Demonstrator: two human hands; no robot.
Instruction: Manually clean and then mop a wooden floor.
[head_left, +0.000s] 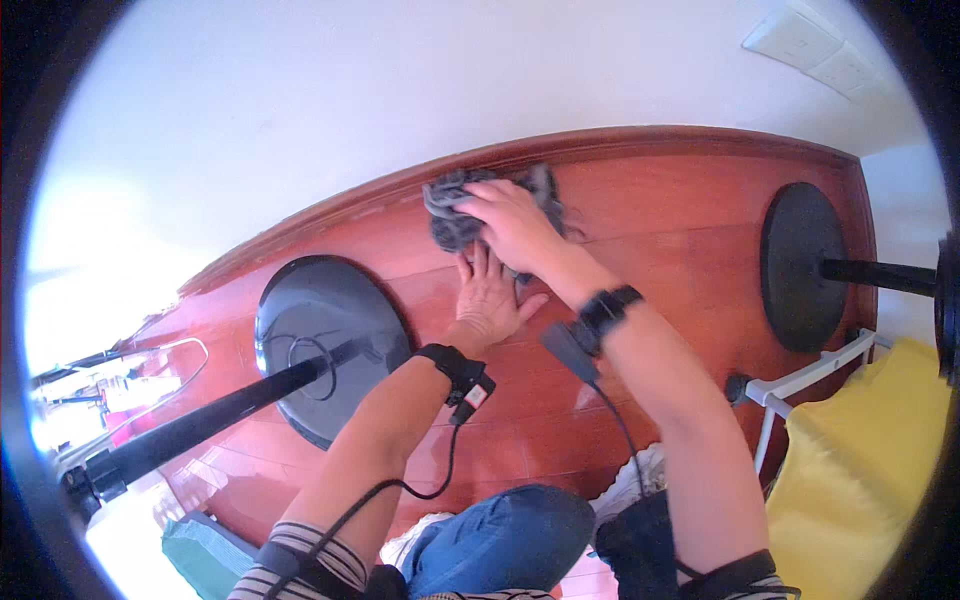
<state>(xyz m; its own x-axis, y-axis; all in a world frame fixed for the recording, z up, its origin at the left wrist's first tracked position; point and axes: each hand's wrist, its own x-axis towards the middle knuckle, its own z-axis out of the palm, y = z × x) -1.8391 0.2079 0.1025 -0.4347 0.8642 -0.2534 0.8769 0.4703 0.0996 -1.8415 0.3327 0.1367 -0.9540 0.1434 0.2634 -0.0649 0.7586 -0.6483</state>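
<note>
A crumpled dark grey cloth (452, 217) lies on the reddish wooden floor (652, 262), close to the baseboard. My right hand (510, 221) presses on it from above with the fingers bent over the folds. Just below, my left hand (487, 296) rests palm down on the floor, fingers spread, their tips touching or just under the cloth's near edge. Part of the cloth is hidden beneath my right hand. Each wrist wears a black strap with a small cabled device.
A round black stand base (334, 337) with a pole stands left, another black base (802, 266) right. A wooden baseboard (645, 142) runs along the white wall. A white frame (814, 367) and yellow fabric (862, 442) are at lower right; green fabric (199, 562) lies lower left.
</note>
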